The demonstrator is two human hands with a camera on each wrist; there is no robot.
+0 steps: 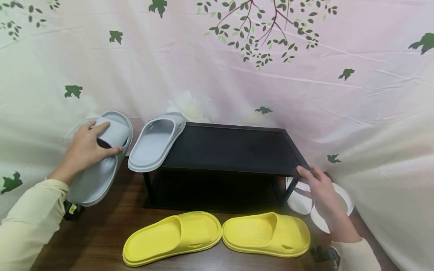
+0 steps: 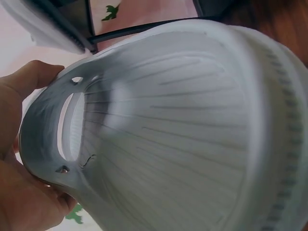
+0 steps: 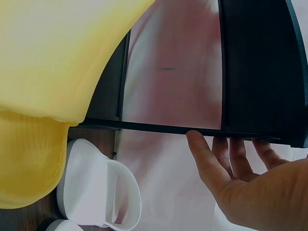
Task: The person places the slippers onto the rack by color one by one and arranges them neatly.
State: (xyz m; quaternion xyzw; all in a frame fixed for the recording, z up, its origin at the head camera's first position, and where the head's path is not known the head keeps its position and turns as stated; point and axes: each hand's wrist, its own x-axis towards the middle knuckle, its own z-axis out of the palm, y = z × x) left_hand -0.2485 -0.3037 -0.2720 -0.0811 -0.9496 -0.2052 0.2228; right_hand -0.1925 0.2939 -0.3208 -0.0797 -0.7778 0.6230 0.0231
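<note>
My left hand (image 1: 86, 146) grips a pale grey slipper (image 1: 93, 180) by its strap, thumb on one side and fingers on the other. The slipper is tilted, left of the black two-tier rack (image 1: 230, 148), its footbed filling much of the left wrist view. Its matching grey slipper (image 1: 152, 145) lies on the left end of the rack's top. At the rack's right edge my right hand (image 1: 322, 194) touches the frame with extended fingertips (image 3: 195, 139).
Two yellow slippers, a left one (image 1: 171, 239) and a right one (image 1: 266, 235), lie on the brown wooden surface (image 1: 98, 233) before the rack. White slippers (image 1: 300, 199) stand right of it, partly hidden by my right hand. A printed curtain (image 1: 217, 75) hangs behind.
</note>
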